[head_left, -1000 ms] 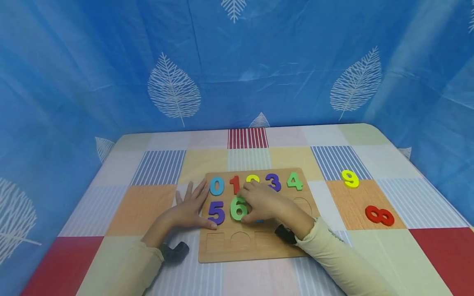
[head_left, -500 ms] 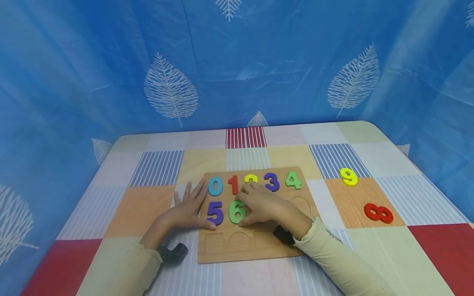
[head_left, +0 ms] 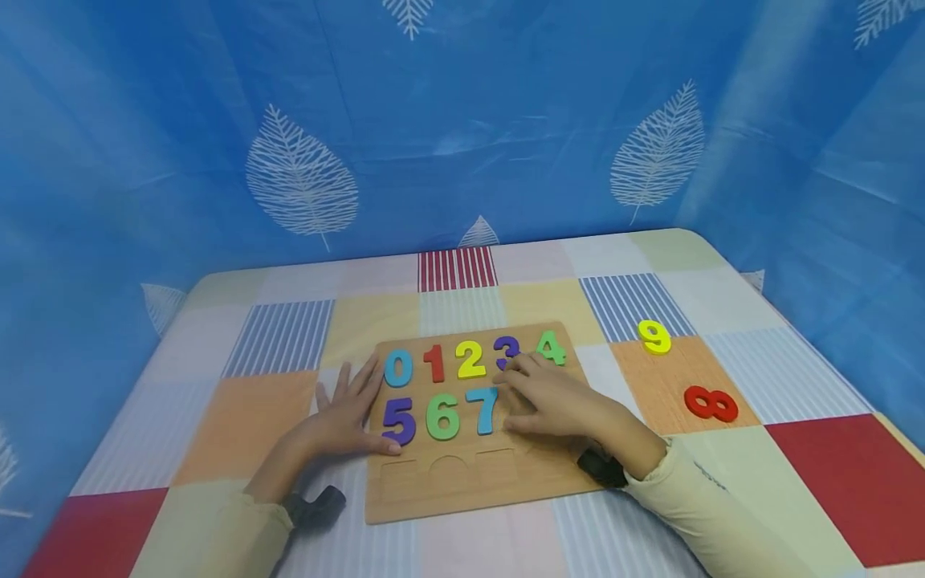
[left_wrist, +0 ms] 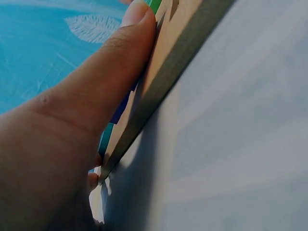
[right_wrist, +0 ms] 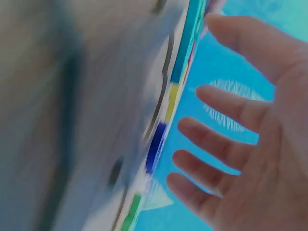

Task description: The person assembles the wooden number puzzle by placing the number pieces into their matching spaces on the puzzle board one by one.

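Observation:
A wooden number puzzle board (head_left: pixel 433 502) lies on the table with coloured numbers 0 to 7 set in its two upper rows. My left hand (head_left: pixel 340 425) rests at the board's left edge with fingers spread, its thumb by the purple 5 (head_left: pixel 398 421). Just right of the blue 7 (head_left: pixel 482 410) my right hand (head_left: pixel 556 401) hovers over the board, fingers loosely extended and nothing in them, as the right wrist view shows. It partly covers the purple 3 (head_left: pixel 507 347). The green 6 (head_left: pixel 442 417) sits between the 5 and the 7.
To the right of the board, a yellow 9 (head_left: pixel 654 337) and a red 8 (head_left: pixel 711 404) lie on the patchwork tablecloth (head_left: pixel 723 482). Shallow outlined recesses mark the board's bottom row. A blue curtain (head_left: pixel 462 120) with white leaves hangs behind the table.
My right hand has moved right, off the blue 7, which now shows whole along with the yellow 2. The left hand keeps its place on the board; the head view has shifted slightly.

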### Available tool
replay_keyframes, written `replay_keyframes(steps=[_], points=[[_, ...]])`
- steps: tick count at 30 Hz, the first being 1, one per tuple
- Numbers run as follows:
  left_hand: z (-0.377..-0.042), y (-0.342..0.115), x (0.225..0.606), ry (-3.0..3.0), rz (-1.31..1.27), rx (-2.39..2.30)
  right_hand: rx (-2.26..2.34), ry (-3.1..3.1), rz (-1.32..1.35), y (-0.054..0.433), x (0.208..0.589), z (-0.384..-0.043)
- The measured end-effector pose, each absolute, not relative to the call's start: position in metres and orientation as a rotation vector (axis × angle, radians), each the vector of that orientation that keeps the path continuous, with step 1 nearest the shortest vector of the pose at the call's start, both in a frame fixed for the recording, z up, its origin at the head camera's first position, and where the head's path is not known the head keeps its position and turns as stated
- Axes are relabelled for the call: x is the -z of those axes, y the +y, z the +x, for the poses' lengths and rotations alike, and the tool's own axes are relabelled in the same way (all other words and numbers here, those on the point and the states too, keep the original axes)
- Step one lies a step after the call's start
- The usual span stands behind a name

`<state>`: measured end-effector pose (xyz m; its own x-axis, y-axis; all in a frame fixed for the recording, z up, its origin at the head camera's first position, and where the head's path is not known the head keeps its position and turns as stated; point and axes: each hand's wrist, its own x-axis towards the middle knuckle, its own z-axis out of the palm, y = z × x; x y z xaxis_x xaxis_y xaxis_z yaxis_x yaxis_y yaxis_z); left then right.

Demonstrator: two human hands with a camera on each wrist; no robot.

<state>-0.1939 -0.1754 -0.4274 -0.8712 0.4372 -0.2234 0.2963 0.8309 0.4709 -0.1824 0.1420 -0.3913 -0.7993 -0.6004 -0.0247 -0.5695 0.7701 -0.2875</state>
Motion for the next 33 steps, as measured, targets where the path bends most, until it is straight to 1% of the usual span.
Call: replay_keyframes(steps=[9, 13, 18, 27, 30, 33], points=[[-0.194, -0.175, 0.433, 2.699, 0.527, -0.632, 0.381, 3.014, -0.731, 0.194, 0.392, -0.178], [-0.194, -0.174, 0.433, 2.696, 0.534, -0.631, 0.330, 3.071, -0.574, 0.218, 0.395, -0.171], [-0.194, -0.176, 0.429, 2.689, 0.536, -0.622, 0.365, 3.113, -0.310, 0.244, 0.396, -0.157], [-0.196, -0.177, 0.425, 2.703, 0.557, -0.594, 0.493, 3.131, 0.241, 0.285, 0.401, -0.122], [-0.196, -0.177, 0.427, 2.706, 0.563, -0.595, 0.433, 3.119, 0.412, 0.293, 0.402, -0.114], [-0.195, -0.177, 0.430, 2.694, 0.558, -0.611, 0.324, 3.123, 0.507, 0.298, 0.401, -0.111]])
